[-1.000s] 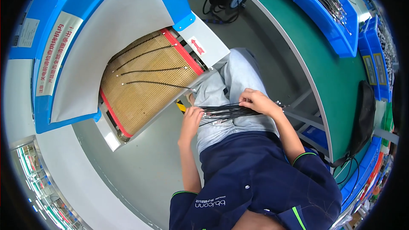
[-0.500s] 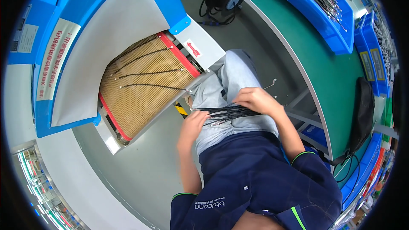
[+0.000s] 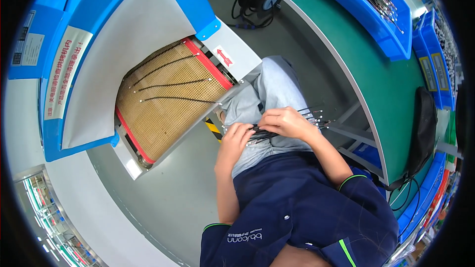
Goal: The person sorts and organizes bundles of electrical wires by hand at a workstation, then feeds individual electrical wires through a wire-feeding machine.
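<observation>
A bundle of thin black cables (image 3: 259,137) with small metal ends lies across my lap. My left hand (image 3: 236,141) is closed at the bundle's left side, fingertips pinched on a cable. Close beside it, my right hand (image 3: 287,122) pinches a cable from above, its fingers bent and nearly meeting the left ones. Several cable ends (image 3: 320,117) stick out past my right wrist. Which strands each hand grips is partly hidden by the fingers. On the mesh belt to the left, several black cables (image 3: 173,85) lie spaced apart, one reaching the belt's near edge.
The tan mesh conveyor belt (image 3: 163,123) with red edges runs into a blue and white machine (image 3: 123,44). To the right stands a green-topped table (image 3: 356,54) with a blue bin (image 3: 396,44) of cables. A black cable reel (image 3: 257,2) sits on the floor ahead.
My right hand has moved left, and my left hand slightly right, so the fingers now nearly meet. More cable ends show beyond the right wrist. The belt's cables look nearly unchanged.
</observation>
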Action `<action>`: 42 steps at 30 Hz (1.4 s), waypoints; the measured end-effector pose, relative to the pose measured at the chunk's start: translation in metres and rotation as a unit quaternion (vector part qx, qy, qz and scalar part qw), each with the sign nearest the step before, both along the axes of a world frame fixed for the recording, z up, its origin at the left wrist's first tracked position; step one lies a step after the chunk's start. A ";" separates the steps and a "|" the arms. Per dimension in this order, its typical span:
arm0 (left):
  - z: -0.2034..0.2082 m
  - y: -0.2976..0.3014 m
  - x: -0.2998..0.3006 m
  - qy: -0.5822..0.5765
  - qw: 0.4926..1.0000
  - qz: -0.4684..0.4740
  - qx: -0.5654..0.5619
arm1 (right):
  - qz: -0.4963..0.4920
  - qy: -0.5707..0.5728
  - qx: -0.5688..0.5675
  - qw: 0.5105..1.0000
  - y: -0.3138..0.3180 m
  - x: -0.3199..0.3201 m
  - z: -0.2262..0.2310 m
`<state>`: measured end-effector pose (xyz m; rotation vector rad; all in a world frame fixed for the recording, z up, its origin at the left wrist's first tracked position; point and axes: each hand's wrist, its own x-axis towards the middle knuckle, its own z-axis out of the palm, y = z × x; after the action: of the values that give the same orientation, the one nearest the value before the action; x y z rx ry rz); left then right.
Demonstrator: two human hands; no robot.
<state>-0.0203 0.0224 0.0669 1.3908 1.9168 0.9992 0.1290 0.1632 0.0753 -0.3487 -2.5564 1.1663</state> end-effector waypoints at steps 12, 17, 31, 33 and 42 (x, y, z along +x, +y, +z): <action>0.013 0.001 -0.001 -0.012 0.999 -0.007 0.036 | 0.025 0.091 0.033 0.995 -0.002 -0.004 -0.004; 0.013 0.002 0.000 -0.059 0.998 0.021 -0.018 | 0.031 0.083 0.054 0.995 -0.003 -0.005 0.000; 0.013 0.000 0.006 -0.016 0.998 0.047 0.044 | 0.005 0.096 0.068 0.993 -0.003 -0.007 0.002; 0.011 0.000 0.005 0.065 0.993 0.013 0.093 | 0.006 0.078 0.043 0.996 -0.003 -0.007 0.004; 0.011 0.004 0.001 0.176 0.971 -0.023 0.162 | 0.020 0.016 -0.108 0.994 0.000 -0.005 0.000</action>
<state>-0.0189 0.0264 0.0784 1.8985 2.0199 1.1421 0.1245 0.1629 0.0758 -0.3244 -2.4247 1.4566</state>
